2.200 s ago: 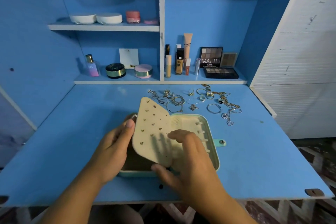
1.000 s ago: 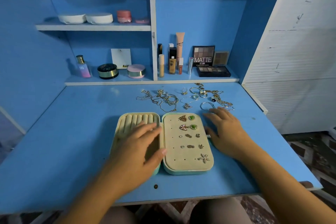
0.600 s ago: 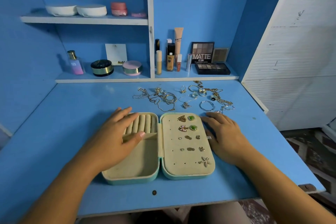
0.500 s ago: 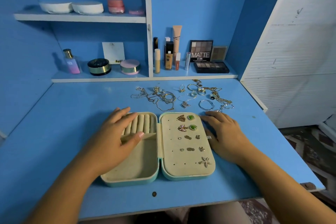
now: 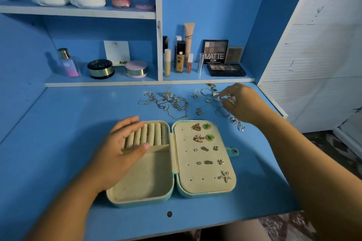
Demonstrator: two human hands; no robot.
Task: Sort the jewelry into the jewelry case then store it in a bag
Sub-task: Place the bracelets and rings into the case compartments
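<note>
Cream velvet jewelry case [image 5: 145,178], tangled metal jewelry [image 5: 177,102] beyond

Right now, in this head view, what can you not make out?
- Head view: whether the right hand pinches a piece; its own fingers cover the spot.
- Head view: the left ends of the ring rolls, hidden under the left hand.
- Head view: the tangled chains, too fine to count.
- The bag: nowhere in frame.
</note>
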